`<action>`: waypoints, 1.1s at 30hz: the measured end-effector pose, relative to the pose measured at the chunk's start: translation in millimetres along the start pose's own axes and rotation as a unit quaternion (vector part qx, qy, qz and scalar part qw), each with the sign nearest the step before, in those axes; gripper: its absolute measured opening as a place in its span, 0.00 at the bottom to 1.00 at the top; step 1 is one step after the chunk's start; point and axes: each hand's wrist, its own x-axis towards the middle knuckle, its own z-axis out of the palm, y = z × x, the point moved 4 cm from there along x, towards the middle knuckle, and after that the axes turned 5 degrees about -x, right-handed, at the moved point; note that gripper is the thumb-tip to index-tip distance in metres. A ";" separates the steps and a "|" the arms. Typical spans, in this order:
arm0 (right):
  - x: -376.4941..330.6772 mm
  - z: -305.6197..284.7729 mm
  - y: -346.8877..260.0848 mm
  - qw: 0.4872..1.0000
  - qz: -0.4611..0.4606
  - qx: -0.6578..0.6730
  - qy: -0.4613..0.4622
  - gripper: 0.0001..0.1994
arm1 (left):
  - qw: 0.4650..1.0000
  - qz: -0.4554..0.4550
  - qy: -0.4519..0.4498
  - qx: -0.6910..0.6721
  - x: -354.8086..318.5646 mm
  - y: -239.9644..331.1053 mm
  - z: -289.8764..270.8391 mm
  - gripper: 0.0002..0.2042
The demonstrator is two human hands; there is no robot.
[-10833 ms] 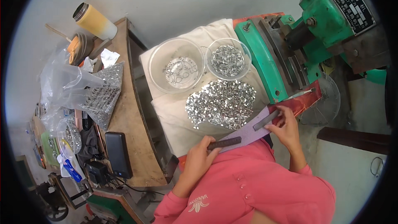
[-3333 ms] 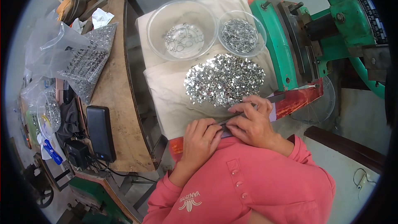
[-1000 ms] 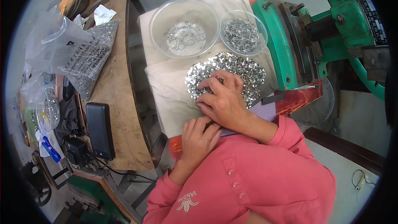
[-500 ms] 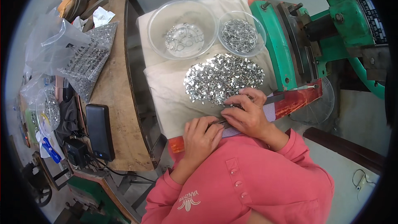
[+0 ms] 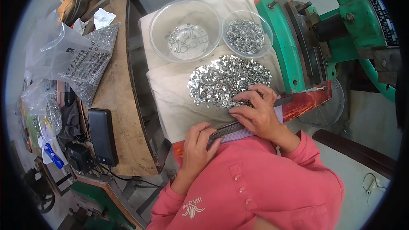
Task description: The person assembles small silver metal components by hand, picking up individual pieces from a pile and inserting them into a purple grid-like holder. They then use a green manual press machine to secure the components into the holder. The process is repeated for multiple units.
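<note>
1. Head view: left hand (image 5: 199,145) and right hand (image 5: 255,113) both on a long dark strip (image 5: 230,130), at the near edge of a cream cloth (image 5: 170,98).
2. Best done slowly: strip kept flat and still, one shiny bit at a time, no bumping the pile of small shiny metal bits (image 5: 228,79).
3. Left fingers curled, pressing the strip's end down.
4. Right fingertips pressed together at the pile's near edge, over the strip; whether pinching a bit, cannot tell.
</note>
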 end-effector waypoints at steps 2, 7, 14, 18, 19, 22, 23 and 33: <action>1.6 0.9 -0.5 1.000 -0.003 -0.002 -0.004 0.07 | 1.000 0.001 0.003 0.001 -0.1 -0.2 -1.0 0.17; 2.8 -2.2 -4.4 0.999 -0.012 0.004 -0.051 0.07 | 1.000 0.004 0.002 0.006 1.3 1.0 -1.3 0.17; -0.8 -5.3 0.4 0.999 0.022 0.007 -0.027 0.09 | 1.000 0.011 -0.001 0.019 3.5 3.3 -0.4 0.15; -1.1 -4.4 -1.4 0.999 0.018 0.005 -0.031 0.08 | 1.000 0.012 0.000 0.022 4.0 3.8 -0.4 0.15; -1.0 -4.1 -2.6 0.999 0.016 0.005 -0.034 0.08 | 1.000 0.010 0.000 0.022 3.9 3.9 -0.3 0.15; 0.2 -0.5 -6.1 0.999 -0.003 -0.001 -0.038 0.08 | 1.000 0.010 0.003 0.023 3.5 4.2 0.4 0.15; 0.6 0.6 -6.6 0.999 -0.011 -0.004 -0.038 0.08 | 1.000 0.011 0.003 0.024 3.5 4.4 0.7 0.15; 19.3 3.4 -2.1 0.994 -0.087 0.020 -0.059 0.03 | 0.996 0.054 -0.010 0.066 12.1 12.5 9.7 0.13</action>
